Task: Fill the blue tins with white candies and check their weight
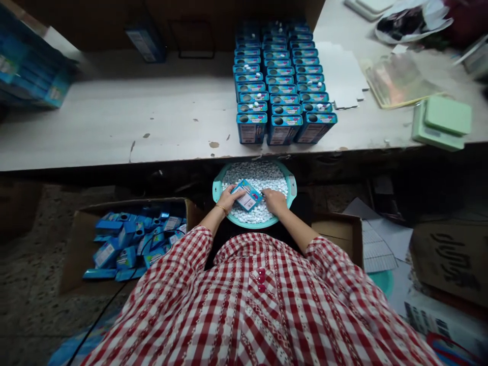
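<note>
A small blue candy box [248,196] lies tilted in my left hand [226,199], whose thumb presses on its printed face. Close to the box's right end is my right hand [275,202], its fingers curled together; what they hold, if anything, is too small to make out. Both hands are over a turquoise basin [217,190] full of small white candies [259,171]. The basin rests at my lap, just below the table's front edge. Three rows of upright blue candy boxes [285,122] stand on the table ahead, with white candies on some of their tops.
At my left a cardboard carton [74,249] holds many loose blue boxes [125,254]. The white table [171,117] carries stacked blue boxes [30,71] at far left and a green scale [444,122] at right. Another cardboard box [337,231] sits to my right.
</note>
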Motion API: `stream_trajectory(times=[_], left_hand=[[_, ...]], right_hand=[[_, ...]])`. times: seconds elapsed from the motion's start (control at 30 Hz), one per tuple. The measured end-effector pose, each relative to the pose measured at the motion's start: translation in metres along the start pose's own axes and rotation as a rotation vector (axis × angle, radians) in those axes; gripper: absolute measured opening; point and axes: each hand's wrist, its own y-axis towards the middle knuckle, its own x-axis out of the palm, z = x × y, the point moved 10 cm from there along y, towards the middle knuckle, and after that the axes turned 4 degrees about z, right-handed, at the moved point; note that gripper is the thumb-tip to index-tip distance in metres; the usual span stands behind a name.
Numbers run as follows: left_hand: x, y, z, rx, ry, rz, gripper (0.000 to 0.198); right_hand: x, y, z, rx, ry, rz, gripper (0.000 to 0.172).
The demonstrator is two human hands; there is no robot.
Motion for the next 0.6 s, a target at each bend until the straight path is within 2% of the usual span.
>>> stream_trajectory(times=[0.07, 0.13, 0.23, 0.37, 0.43, 0.5, 0.6], left_hand=[[0.012, -0.007, 0.004, -0.004, -0.015, -0.039, 0.058], [0.012, -0.016, 0.014, 0.016, -0.006, -0.048, 0.057], [-0.013, -0.028, 0.034, 0.087, 0.07, 0.008, 0.059], [-0.061, -0.044, 0.074, 0.338, 0.33, 0.184, 0.056], [-0.069, -0.051, 0.09, 0.447, 0.508, 0.25, 0.051], [-0.06, -0.054, 0.097, 0.5, 0.663, 0.242, 0.047], [-0.029, -0.057, 0.098, 0.551, 0.803, 0.14, 0.042]], right_hand=[[0.005, 0.006, -0.007, 0.003, 0.043, 0.007, 0.031], [0.007, 0.008, -0.005, 0.006, 0.09, 0.006, 0.033], [0.01, 0.009, 0.008, 0.026, 0.14, -0.002, 0.035], [0.01, 0.006, 0.029, 0.095, 0.262, -0.005, 0.036], [0.001, 0.002, 0.034, 0.095, 0.329, 0.021, 0.036], [-0.015, -0.004, 0.035, 0.069, 0.352, 0.053, 0.035], [-0.048, -0.013, 0.034, 0.024, 0.333, 0.106, 0.033]])
